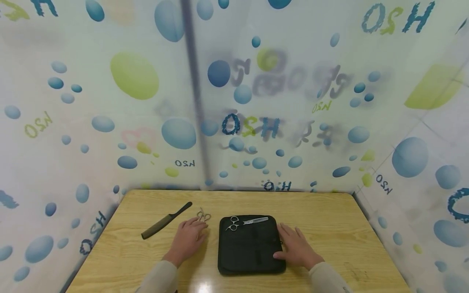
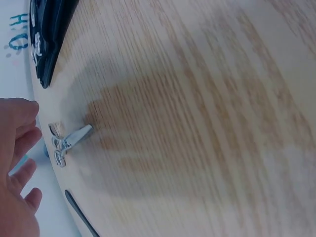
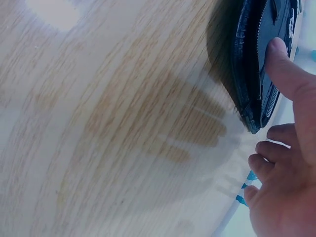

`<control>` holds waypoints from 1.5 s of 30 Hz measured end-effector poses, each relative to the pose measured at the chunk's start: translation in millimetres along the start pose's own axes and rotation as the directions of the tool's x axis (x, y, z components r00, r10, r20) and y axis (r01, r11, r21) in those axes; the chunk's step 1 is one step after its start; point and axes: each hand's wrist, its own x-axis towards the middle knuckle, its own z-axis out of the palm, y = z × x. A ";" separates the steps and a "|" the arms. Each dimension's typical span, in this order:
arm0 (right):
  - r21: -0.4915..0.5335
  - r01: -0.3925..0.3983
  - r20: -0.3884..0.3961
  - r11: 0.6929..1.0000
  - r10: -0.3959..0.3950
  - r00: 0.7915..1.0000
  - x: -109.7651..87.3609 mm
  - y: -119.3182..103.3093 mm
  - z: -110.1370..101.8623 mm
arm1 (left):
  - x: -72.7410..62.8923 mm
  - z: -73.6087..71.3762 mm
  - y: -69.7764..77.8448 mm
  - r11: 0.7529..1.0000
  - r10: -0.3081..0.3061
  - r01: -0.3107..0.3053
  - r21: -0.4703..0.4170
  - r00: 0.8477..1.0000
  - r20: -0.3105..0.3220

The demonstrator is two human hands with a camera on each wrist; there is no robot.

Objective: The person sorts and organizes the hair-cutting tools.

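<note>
My left hand (image 1: pixel 187 239) hovers over the table with its fingers relaxed, reaching toward a pair of silver scissors (image 1: pixel 203 216). In the left wrist view those scissors (image 2: pixel 73 138) lie on the wood just beyond the fingertips, and the hand holds nothing. A black zippered case (image 1: pixel 250 254) lies flat in front of me. Another pair of silver scissors (image 1: pixel 233 224) rests on its upper part. At the case's right edge is my right hand (image 1: pixel 297 247), fingers spread and loose. Its thumb (image 3: pixel 284 64) lies over the case's side in the right wrist view.
A dark comb (image 1: pixel 161 226) with a long handle lies at the left of the wooden table (image 1: pixel 329 215), slanted up toward the scissors. A pale curtain (image 1: pixel 234 162) printed with drops and letters hangs behind the table's back edge and along both sides.
</note>
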 end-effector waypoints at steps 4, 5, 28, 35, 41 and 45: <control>-0.003 0.016 -0.022 1.000 -0.016 1.000 -1.6 1.7 -1.5 | -2.6 -1.3 -3.3 1.000 -0.008 0.008 0.004 1.000 -0.030; -0.007 0.018 -0.027 1.000 -0.018 0.999 -1.8 2.1 -1.7 | -3.3 -2.1 -4.0 1.000 -0.012 0.012 0.005 0.999 -0.039; -0.004 -0.007 -0.061 1.000 0.007 0.998 -4.9 3.7 -2.4 | -11.4 0.8 -10.2 0.961 -0.254 0.255 0.102 0.967 -0.025; -0.014 0.002 -0.070 1.000 -0.003 0.998 -4.6 6.0 1.4 | -9.7 8.1 -6.8 0.944 -0.310 0.304 0.128 0.950 0.033; -0.024 0.013 -0.089 1.000 -0.015 0.996 -5.1 7.2 2.0 | -7.5 12.3 -3.2 0.940 -0.320 0.317 0.127 0.948 -0.001; -0.016 0.001 -0.085 1.000 -0.003 0.996 -5.4 6.9 1.9 | -4.9 15.6 -1.3 0.931 -0.337 0.334 0.148 0.941 -0.004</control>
